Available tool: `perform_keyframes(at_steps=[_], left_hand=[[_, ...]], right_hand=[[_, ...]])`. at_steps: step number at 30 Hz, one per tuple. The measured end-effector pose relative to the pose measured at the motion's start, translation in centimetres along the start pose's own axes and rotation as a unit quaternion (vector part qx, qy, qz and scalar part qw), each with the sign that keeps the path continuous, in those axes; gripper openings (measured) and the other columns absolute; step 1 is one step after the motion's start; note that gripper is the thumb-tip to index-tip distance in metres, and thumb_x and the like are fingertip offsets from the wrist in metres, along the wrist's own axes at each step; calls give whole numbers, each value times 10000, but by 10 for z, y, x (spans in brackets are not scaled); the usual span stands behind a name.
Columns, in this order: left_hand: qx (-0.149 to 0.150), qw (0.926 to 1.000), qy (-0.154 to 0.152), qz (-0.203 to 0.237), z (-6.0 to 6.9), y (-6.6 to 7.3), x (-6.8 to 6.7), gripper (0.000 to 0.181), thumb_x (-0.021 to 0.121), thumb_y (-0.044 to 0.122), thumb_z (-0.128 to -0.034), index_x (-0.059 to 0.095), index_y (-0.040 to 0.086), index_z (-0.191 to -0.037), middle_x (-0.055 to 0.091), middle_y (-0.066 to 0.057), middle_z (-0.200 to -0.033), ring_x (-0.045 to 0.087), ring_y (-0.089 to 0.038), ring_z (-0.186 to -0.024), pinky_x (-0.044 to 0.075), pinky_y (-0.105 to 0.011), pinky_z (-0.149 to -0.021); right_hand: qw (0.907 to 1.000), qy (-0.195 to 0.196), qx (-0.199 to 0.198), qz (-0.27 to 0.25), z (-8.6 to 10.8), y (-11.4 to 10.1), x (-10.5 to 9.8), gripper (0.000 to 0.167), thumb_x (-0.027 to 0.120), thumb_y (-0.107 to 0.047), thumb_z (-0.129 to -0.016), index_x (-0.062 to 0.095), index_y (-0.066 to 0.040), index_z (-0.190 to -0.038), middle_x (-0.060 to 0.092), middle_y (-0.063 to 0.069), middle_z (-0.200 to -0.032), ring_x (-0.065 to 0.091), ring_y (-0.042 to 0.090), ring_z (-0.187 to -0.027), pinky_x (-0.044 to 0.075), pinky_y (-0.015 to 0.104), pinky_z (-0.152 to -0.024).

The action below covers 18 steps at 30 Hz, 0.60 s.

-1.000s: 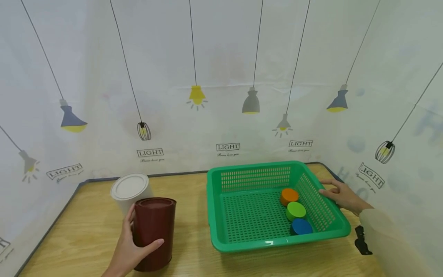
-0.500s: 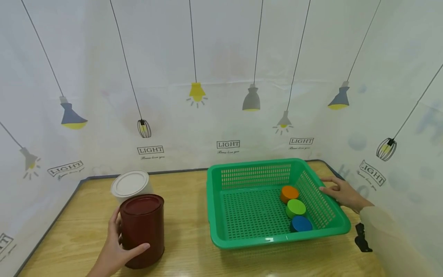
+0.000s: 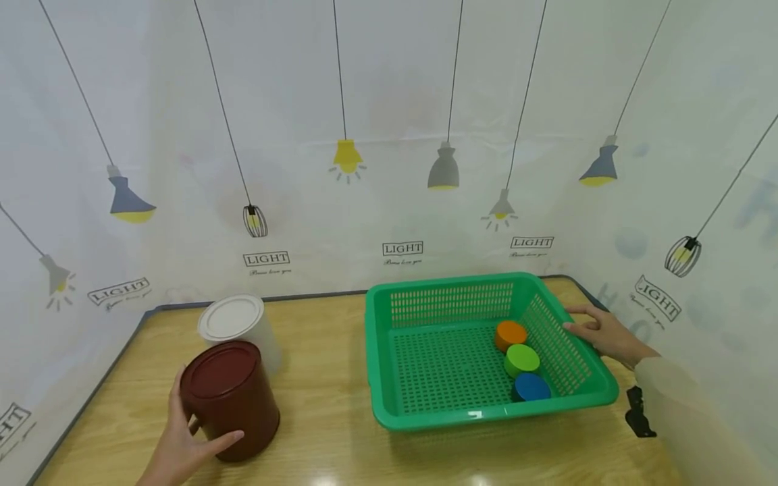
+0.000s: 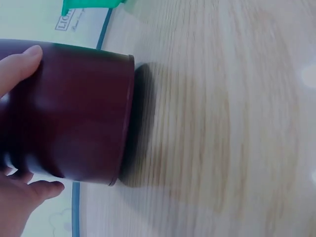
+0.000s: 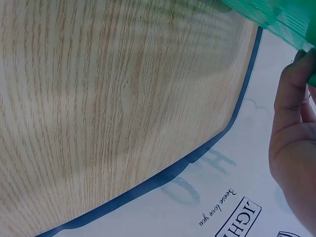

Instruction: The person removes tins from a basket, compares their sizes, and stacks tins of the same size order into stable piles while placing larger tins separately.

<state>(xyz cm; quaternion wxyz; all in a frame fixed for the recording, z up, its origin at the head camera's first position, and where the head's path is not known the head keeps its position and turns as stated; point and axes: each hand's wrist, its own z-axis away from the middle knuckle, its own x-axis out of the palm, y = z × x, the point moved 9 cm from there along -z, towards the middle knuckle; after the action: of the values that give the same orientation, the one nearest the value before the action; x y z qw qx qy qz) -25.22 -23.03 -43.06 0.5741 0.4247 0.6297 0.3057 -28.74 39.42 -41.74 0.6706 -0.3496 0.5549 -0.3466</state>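
Observation:
My left hand (image 3: 179, 435) grips a dark red can (image 3: 234, 405), thumb across its near side and fingers behind. The can tilts to the left; in the left wrist view a dark shadow lies beside the base of the can (image 4: 84, 113). Behind it stands a white lidded can (image 3: 234, 318), partly hidden. My right hand (image 3: 608, 337) holds the right rim of a green basket (image 3: 486, 420), thumb on top. Inside, along the right side, lie an orange round piece (image 3: 510, 335), a light green one (image 3: 521, 360) and a blue one (image 3: 531, 387).
The wooden table (image 3: 328, 378) ends at a dark blue edge along a pale wall covering (image 3: 304, 175) printed with hanging lamps. A black item (image 3: 638, 413) shows beside the right sleeve (image 3: 687, 412).
The dark red can has moved left with my left hand and now leans left, its lid turned more into view. My right hand and the basket have hardly moved.

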Motion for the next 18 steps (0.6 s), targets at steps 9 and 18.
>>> perform_keyframes(at_steps=[9, 18], left_hand=[[299, 9984, 265, -391, -2, -2, -10, 1286, 780, 21, -634, -255, 249, -1361, 70, -313, -1371, 238, -532, -1133, 277, -710, -727], [209, 9977, 321, -556, -4, -7, -15, 1285, 784, 63, -646, -274, 242, -1353, 80, -314, -1370, 264, -489, -1115, 289, -713, -709]], right_hand=[[9999, 66, -72, 80, 1, -3, -4, 617, 492, -254, -920, 194, 51, -1366, 587, 215, -954, 613, 254, -744, 513, 382, -618], [9999, 32, -135, 38, 2, -5, -2, 603, 491, -247, -921, 204, 48, -1362, 588, 215, -937, 610, 265, -740, 511, 377, -615]])
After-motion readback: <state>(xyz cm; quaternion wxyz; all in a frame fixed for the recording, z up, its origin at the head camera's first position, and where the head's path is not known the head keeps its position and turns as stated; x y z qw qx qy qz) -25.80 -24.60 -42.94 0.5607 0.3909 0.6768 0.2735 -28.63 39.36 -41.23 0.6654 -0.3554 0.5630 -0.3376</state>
